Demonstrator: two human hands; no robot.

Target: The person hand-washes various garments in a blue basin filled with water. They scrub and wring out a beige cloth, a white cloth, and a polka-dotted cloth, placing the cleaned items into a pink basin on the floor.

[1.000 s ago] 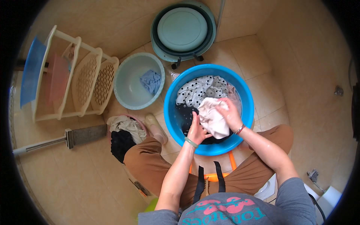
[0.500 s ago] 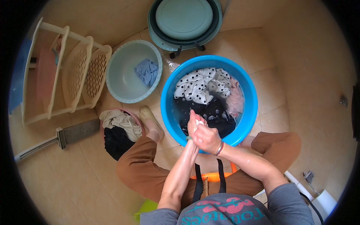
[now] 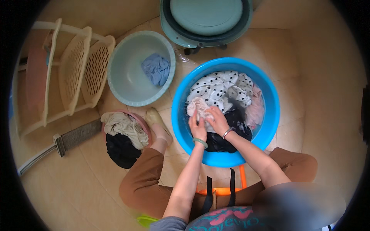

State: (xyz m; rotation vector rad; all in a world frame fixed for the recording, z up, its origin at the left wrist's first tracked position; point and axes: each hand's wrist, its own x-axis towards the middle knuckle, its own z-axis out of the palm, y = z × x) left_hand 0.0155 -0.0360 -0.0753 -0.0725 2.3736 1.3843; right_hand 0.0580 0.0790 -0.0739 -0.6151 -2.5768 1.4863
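Note:
In the blue basin (image 3: 271, 111) my two hands hold a small crumpled pale pink cloth (image 3: 198, 105). My left hand (image 3: 197, 130), with a green bangle at the wrist, grips its near left edge. My right hand (image 3: 219, 122), wearing a silver bangle, has its fingers curled on the cloth's right side. Beyond them lies white fabric with black dots (image 3: 214, 84). Soaked black fabric (image 3: 219, 142) is under and beside my hands, in dark water. A pink garment (image 3: 255, 109) rests against the basin's right wall.
A pale green basin (image 3: 131, 86) with a blue cloth (image 3: 156, 69) stands far left. Nearer is a pink tub (image 3: 144, 127) heaped with beige and black clothes. A cream rack (image 3: 73, 73), flat mop (image 3: 81, 135) and folded teal basins (image 3: 206, 17) stand around.
My hands were clasped tightly together around something white; now they are apart, with the pale pink cloth loosened out between them. The view has shifted slightly.

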